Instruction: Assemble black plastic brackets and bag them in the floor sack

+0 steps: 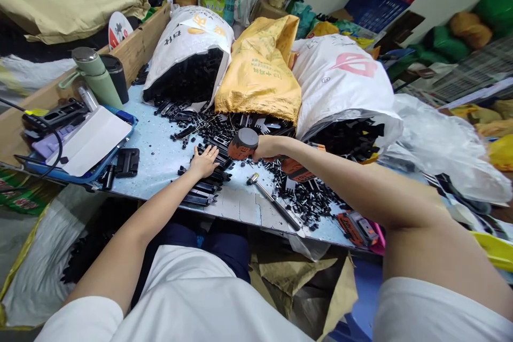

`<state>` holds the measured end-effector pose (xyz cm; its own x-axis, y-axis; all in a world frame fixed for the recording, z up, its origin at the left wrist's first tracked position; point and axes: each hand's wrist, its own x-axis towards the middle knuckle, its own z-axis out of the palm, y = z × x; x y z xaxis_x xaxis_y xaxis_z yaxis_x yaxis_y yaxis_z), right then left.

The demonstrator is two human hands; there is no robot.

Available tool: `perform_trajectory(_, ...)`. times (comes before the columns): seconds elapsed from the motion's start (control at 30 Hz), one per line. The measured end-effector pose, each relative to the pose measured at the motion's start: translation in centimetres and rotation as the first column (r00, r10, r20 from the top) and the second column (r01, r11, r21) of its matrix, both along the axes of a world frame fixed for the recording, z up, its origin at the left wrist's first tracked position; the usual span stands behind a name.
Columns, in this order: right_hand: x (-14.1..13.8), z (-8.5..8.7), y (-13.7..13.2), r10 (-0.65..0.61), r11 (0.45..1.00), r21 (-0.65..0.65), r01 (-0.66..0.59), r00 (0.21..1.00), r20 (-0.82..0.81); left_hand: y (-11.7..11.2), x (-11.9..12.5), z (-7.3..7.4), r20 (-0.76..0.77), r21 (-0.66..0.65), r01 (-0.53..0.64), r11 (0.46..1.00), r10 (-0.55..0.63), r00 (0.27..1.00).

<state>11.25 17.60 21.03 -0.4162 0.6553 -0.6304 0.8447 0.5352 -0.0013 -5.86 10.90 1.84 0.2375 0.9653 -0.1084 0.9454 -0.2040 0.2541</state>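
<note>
My left hand [205, 162] lies with fingers spread on a row of long black plastic parts [200, 192] near the table's front edge. My right hand [262, 148] is wrapped round an orange and black cordless drill [240, 149], just right of the left hand. The drill's tip is hidden. Under my right forearm is a heap of small black pieces and screws [310, 200]. A hammer [274, 202] with a dark handle lies on the table between the parts and the heap.
At the back of the table, a white sack [192, 29], a yellow sack [258, 72] and another white sack [344, 75] spill black parts. A blue tray [100, 171] and green bottle [94, 77] stand left. A spare battery [358, 228] lies at the right edge.
</note>
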Motion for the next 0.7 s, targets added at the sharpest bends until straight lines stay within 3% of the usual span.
perform_trajectory(0.1, -0.4, 0.3, -1.0, 0.029, 0.999, 0.027, -0.031, 0.998, 0.053, -1.0, 0.0, 0.7, 0.0, 0.013, 0.011, 1.0, -0.011, 1.0)
perform_trajectory(0.23, -0.4, 1.8, -2.9, 0.05, 0.994, 0.09, -0.058, 0.995, 0.088, -4.9, 0.1, 1.3, 0.078, 0.053, 0.066, 0.996, -0.07, 0.994)
perform_trajectory(0.37, -0.5, 1.9, -4.0, 0.031, 1.0, -0.007, -0.031, 0.998, 0.06, -8.4, 0.4, 0.7, 0.112, 0.027, 0.085, 0.996, -0.087, 0.99)
perform_trajectory(0.5, -0.9, 0.7, -4.8, 0.014, 0.996, -0.092, -0.006, 0.996, 0.092, -9.1, 0.5, 0.2, 0.102, 0.06, 0.093, 0.994, -0.099, 0.99)
perform_trajectory(0.6, -0.9, 0.8, -5.9, 0.058, 0.998, -0.016, -0.057, 0.99, 0.128, -9.8, 0.2, 0.4, 0.097, 0.06, 0.135, 0.989, -0.141, 0.985)
perform_trajectory(0.7, -0.8, 1.6, -7.3, 0.146, 0.982, 0.104, -0.158, 0.982, 0.118, -12.0, -0.4, 0.7, 0.068, 0.088, 0.18, 0.98, -0.186, 0.98)
